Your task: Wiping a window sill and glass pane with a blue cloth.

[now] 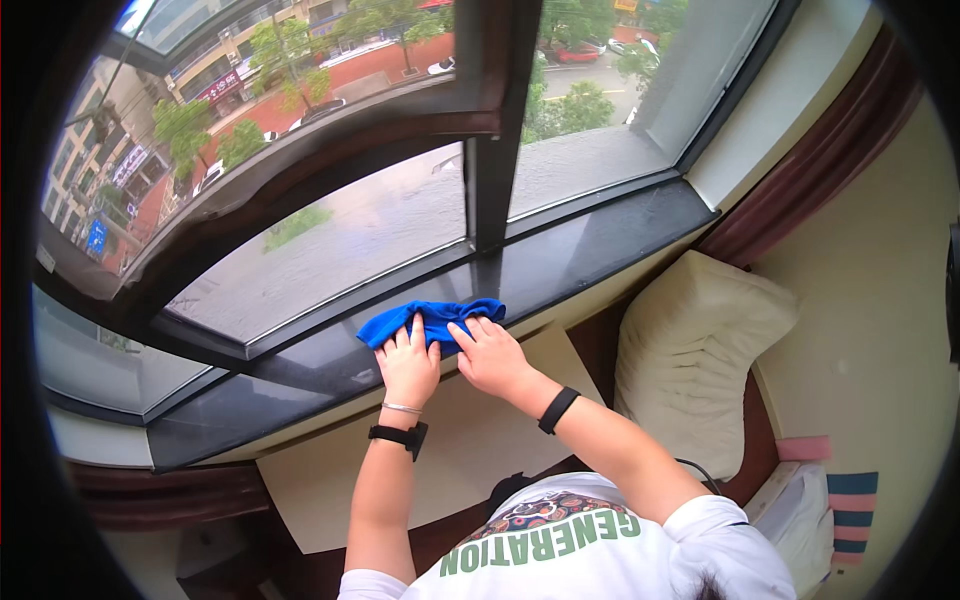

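A bunched blue cloth lies on the dark polished stone windowsill, near its front edge. My left hand is pressed onto the cloth's left part with the fingers spread. On the cloth's right part rests my right hand, its fingertips pushing into the folds. Much of the cloth bunches up beyond the fingers, and its underside is hidden.
Behind the sill stand dark window frames with glass panes; one sash is tilted open. Below the sill is a pale board. A cream cushion sits to the right. Dark red curtains hang at both sides.
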Demonstrator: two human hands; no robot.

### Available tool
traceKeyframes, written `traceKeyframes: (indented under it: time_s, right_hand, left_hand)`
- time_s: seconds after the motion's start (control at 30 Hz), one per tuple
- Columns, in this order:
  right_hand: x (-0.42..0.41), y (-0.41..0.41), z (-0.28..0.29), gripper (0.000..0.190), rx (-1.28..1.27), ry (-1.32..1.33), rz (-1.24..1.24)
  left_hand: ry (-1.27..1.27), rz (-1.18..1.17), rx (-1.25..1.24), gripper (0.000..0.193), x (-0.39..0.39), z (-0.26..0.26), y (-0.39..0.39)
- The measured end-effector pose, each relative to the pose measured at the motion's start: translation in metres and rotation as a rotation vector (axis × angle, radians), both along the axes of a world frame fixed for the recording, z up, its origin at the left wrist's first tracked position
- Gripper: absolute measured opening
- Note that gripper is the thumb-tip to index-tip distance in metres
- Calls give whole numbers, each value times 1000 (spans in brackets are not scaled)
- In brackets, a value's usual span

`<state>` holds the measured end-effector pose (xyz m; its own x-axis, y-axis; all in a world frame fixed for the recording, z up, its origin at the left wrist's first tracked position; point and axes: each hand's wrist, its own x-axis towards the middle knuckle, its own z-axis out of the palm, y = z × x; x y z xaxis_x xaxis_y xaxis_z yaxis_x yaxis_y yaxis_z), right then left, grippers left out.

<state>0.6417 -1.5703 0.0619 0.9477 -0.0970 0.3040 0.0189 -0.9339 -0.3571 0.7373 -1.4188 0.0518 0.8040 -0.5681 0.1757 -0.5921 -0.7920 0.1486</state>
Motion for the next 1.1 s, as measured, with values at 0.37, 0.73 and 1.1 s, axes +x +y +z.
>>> traceKeyframes:
  time_s: [0.37, 0.73, 1.1]
  right_hand:
    - [-61, -208, -12, 46, 16, 12, -259]
    - [-89, -370, -22, 53, -14, -73, -229]
    - [-65, -270, -8, 63, -68, 124, 237]
  left_hand:
    - [86, -171, -18, 56, -79, 9, -206]
    - [197, -143, -88, 55, -148, 10, -329]
    - [-29, 248, -60, 48, -120, -3, -225]
